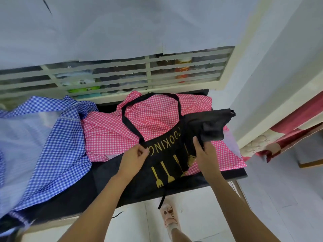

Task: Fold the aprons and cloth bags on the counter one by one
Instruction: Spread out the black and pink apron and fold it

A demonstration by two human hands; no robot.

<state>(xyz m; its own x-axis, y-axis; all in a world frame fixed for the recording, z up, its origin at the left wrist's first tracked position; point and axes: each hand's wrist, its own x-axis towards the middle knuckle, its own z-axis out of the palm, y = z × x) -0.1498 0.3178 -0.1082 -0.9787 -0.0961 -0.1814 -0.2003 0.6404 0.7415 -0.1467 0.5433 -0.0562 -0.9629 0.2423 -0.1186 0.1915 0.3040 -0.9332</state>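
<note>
Two hands, one garment? Log the grips. [K]

Both on the black apron (167, 159), which lies over the pink check apron (108, 133) on the counter (234, 174). Left hand (134, 158) pinches the bib's left edge, thumb and fingers closed on the cloth. Right hand (204, 154) is curled round a bunch of black fabric (209, 126) at the bib's right side. Apron flap or separate bag: cannot tell. [M]

Axis? [K]

Long axis runs away from the person. Neck loop (125, 117) at the far end, skirt toward the near counter edge, tie strap (162, 198) dangling off it. Hands flank that axis, about level, neither nearer. [M]

Judgement? [K]

Probably a lengthwise fold, right side carried leftward over the lettering. Loop could drag on the pink cloth. [M]
</note>
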